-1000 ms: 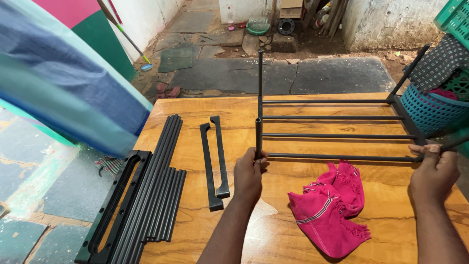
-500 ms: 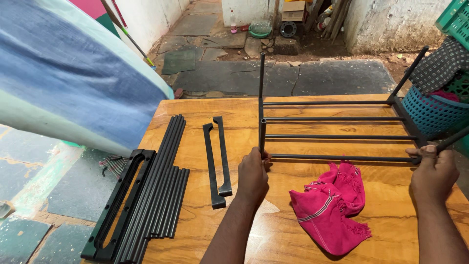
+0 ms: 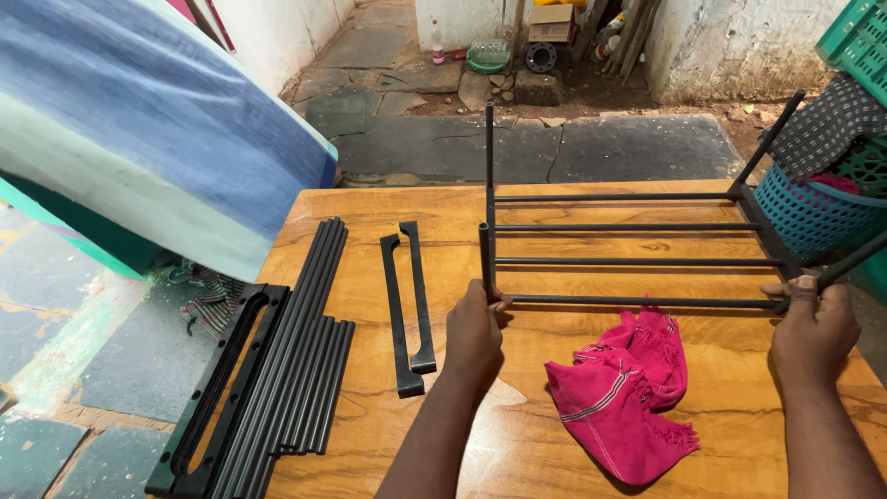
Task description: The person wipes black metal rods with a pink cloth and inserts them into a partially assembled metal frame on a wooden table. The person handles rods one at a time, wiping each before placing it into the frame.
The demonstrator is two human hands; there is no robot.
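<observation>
While the left hand [image 3: 473, 334] was closed around the near left end of a black metal rack [image 3: 628, 249], the right hand [image 3: 813, 331] gripped its near right end, so the rack spanned the space between them on the wooden table [image 3: 443, 434]. Its four rods ran crosswise, from one hand to the other, with uprights rising at both ends. Just below the near rod, between the hands, lay one pink cloth [image 3: 621, 397]. Left of the left hand lay two black brackets [image 3: 407, 305], and farther left a bundle of black rods [image 3: 300, 370], too tightly packed to count.
</observation>
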